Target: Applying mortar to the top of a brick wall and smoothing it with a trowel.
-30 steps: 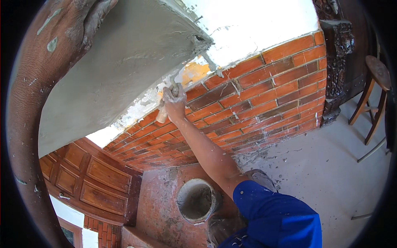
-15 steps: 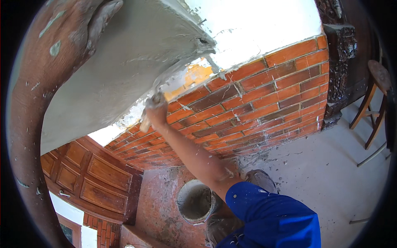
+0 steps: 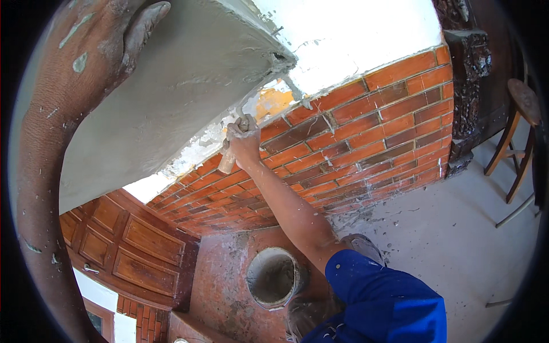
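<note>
Our right hand grips a pale round wooden handle; we cannot tell whether our left hand spreads; uneven pressure may gouge smooth grey plaster.

"Where can the right grip pass?"
"Rightward, in front of the brick wall"
"What's in the way?"
"The grey plastered face bars the upper left, a thin spike juts out higher up, and the bucket stands below"
</note>
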Available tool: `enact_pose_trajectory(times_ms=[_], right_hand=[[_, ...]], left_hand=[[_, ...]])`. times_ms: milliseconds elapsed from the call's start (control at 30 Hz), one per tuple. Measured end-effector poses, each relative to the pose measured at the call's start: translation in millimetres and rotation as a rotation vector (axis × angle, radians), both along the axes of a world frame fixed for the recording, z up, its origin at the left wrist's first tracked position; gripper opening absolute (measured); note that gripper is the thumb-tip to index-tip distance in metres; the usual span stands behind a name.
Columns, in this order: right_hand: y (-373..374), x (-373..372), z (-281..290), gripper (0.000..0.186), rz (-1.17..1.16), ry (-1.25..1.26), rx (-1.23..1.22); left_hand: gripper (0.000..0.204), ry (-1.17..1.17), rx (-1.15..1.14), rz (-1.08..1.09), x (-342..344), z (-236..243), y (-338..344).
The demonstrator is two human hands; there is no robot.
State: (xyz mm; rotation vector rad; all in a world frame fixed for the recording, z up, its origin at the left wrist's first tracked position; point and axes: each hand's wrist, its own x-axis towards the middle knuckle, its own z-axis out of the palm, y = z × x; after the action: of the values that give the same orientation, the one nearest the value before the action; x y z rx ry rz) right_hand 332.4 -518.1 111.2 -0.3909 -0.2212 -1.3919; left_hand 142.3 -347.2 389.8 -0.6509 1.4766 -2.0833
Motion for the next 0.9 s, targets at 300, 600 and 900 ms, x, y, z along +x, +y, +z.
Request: enact_pose_trajectory(times_ms=[300,600,900], right_hand=[[21.5,-64.3,2.8,0.023,0.173,0.189,-0.067],[74.5,-42.3,21.0,0.023,0.071,0.202,-0.073],[68.7,-39.4,4.2,0.021,0.114,-0.004,-0.02]], left_hand=[[0.04,0.112,0.072,-0.063,13.9,-0.9,3.1],[0.04,0.2,0.17,-0.122,10.7,-12.6,-11.0],[0.04,0.304,0.245,-0.153,15.5,-28.4,2.1]])
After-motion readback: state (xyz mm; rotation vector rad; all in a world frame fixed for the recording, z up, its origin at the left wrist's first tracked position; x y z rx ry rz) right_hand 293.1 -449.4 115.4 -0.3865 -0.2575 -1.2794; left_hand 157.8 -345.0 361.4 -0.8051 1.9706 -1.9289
